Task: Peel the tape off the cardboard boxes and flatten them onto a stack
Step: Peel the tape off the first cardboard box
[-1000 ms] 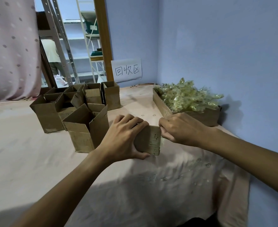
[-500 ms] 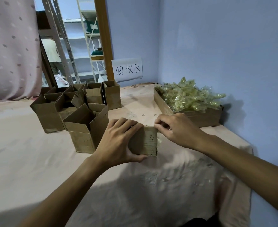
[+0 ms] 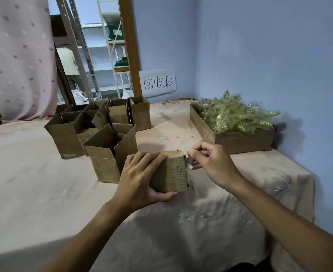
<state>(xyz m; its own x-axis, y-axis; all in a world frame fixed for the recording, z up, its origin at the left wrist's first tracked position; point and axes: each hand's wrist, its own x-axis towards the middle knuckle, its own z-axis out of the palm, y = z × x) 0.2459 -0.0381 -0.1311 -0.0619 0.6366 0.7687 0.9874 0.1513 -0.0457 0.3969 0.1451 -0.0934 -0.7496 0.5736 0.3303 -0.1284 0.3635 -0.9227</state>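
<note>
Peeling step, on one small box.
Head view: left hand (image 3: 140,177) wraps its grip round the cardboard box (image 3: 171,173), low over the surface (image 3: 43,193); right hand (image 3: 210,163) pinches what looks like clear tape (image 3: 189,166) at the box's right edge. Next, I judge: a steady pull away, box braced.

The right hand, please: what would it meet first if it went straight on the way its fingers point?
Most likely the box gripped by the left hand. The right hand points left at the box's right edge, where it is pinching tape, so hardly any gap remains.
</note>
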